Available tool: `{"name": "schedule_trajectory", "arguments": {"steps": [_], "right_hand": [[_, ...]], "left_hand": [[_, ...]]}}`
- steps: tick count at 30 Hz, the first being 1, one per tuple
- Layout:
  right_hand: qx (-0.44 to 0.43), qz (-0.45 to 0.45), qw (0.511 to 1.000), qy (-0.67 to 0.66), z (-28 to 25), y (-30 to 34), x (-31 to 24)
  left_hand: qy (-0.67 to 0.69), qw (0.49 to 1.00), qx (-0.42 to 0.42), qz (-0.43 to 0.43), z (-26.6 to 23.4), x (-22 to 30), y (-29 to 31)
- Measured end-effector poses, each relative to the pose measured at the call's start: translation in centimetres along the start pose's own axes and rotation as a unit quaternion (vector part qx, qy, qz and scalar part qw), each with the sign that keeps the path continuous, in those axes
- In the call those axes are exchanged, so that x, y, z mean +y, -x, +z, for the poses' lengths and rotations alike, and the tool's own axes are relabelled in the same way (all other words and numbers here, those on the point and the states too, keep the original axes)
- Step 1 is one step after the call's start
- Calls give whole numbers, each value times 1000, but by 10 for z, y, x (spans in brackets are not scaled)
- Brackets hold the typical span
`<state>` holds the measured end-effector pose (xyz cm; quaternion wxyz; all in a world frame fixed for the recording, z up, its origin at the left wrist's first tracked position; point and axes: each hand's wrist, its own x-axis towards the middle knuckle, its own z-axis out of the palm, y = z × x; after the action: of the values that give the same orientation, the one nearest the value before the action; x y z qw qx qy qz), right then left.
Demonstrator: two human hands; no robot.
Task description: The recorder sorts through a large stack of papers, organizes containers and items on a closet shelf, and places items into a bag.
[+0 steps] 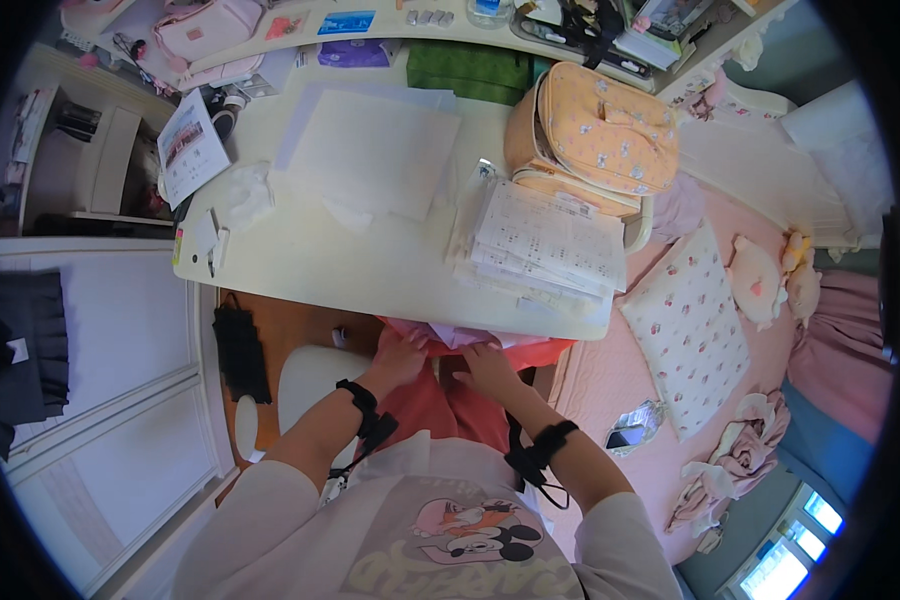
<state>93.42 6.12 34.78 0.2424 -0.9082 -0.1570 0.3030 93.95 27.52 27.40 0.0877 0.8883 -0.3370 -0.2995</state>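
Note:
A coral-red cloth (425,405) hangs over my lap, its upper part reaching under the front edge of the desk. Lilac fabric (452,336) shows inside its top, just below the desk edge. My left hand (400,360) grips the cloth's upper left side with bent fingers. To the right, my right hand (489,371) holds its upper edge, fingers curled over the fabric. A small gap lies between the two hands. Whether the red cloth is a bag or a garment, I cannot tell.
On the white desk (350,265) lie a stack of printed sheets (550,240), large pale sheets (370,150) and a crumpled tissue (248,195). A peach patterned bag (610,125) stands at the back right. A white chair (315,390) is at my left, a pink bed (590,385) at my right.

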Motion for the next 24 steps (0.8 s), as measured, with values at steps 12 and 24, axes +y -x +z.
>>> {"name": "schedule_trajectory", "arguments": {"steps": [12,24], "right_hand": [[223,72,942,-241,-111,58,-14],[533,154,826,-100,-173,25,67]], "left_hand": [[285,951,-67,102,-130,15,-17],[147,927,310,151,-250,33,-118]]}}
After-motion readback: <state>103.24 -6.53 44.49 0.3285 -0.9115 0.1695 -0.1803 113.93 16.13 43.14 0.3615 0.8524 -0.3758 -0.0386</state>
